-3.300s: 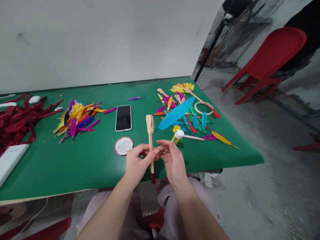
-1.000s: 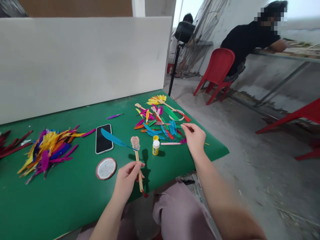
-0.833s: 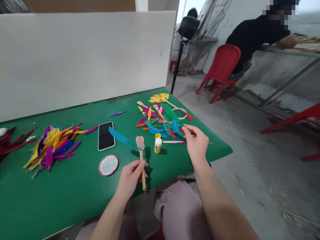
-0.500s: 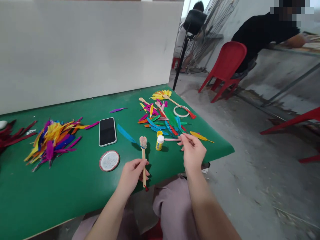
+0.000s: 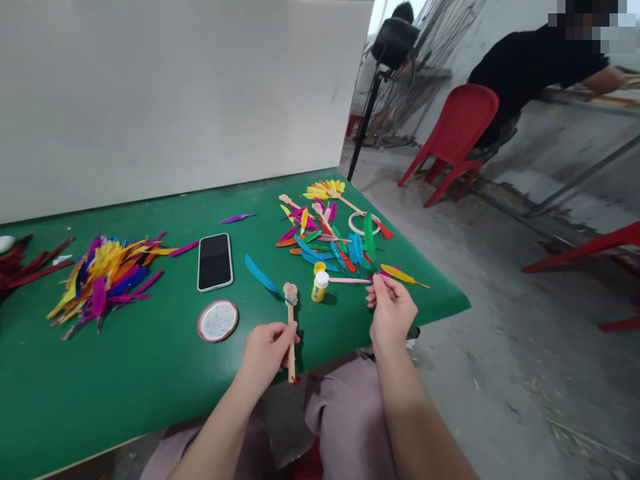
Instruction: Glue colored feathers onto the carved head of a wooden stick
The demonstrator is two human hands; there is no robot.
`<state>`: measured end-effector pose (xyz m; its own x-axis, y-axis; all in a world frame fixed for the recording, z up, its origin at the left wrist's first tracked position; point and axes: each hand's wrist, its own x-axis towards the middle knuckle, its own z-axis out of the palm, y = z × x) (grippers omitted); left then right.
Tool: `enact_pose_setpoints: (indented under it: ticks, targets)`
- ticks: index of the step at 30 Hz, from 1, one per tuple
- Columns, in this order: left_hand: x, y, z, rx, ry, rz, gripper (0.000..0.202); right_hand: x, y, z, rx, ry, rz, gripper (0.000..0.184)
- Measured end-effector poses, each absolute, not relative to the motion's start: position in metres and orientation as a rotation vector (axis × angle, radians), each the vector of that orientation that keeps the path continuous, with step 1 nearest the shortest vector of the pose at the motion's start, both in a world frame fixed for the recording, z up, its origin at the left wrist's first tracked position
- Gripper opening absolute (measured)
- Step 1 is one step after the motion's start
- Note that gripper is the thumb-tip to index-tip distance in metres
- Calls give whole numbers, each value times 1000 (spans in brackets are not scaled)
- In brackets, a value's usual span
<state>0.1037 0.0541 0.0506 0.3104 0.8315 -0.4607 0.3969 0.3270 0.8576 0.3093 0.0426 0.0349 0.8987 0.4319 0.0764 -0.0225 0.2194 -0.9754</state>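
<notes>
Ideally, the wooden stick [image 5: 291, 316], gripped by its handle in the left hand [image 5: 267, 350] at the front edge of the table [image 5: 150, 380], should be steadied, and the green feather [image 5: 369, 235], pinched by its quill in the right hand [image 5: 393, 309] nearer the right front corner, handled lightly.

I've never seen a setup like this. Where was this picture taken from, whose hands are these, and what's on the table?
There is no machine here: these are a person's bare hands, seen by a camera worn on that person's head, looking forward and down. The left hand holds a wooden stick with a blue feather at its upper end. The right hand pinches a green feather. On the green table lie a phone, a round lid, a small bottle and many colourful feathers.
</notes>
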Motion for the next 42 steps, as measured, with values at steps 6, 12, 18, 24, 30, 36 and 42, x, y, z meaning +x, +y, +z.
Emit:
enact_pose_setpoints:
  ticks: [6, 12, 18, 24, 30, 36, 42]
  targets:
    - [105, 54, 54, 1331, 1342, 355, 36, 311, 44, 32, -1348, -389, 331, 22]
    - [106, 54, 55, 1437, 1405, 247, 38, 312, 45, 30, -1394, -428, 323, 23]
    - [106, 52, 58, 1947, 1502, 79, 48, 313, 45, 26, -1497, -496, 301, 28]
    - [109, 49, 66, 2149, 1621, -122, 45, 320, 47, 34, -1721, -699, 256, 28]
    - [112, 49, 68, 2212, 1637, -211, 45, 325, 71, 47, -1992, -1092, 195, 12]
    - [114, 50, 68, 2272, 1614, -238, 43, 344, 94, 62, -2166, -1347, 185, 17]
    - [112, 52, 67, 2297, 1585, -220, 42, 388, 117, 69, -2342, -1394, 158, 29]
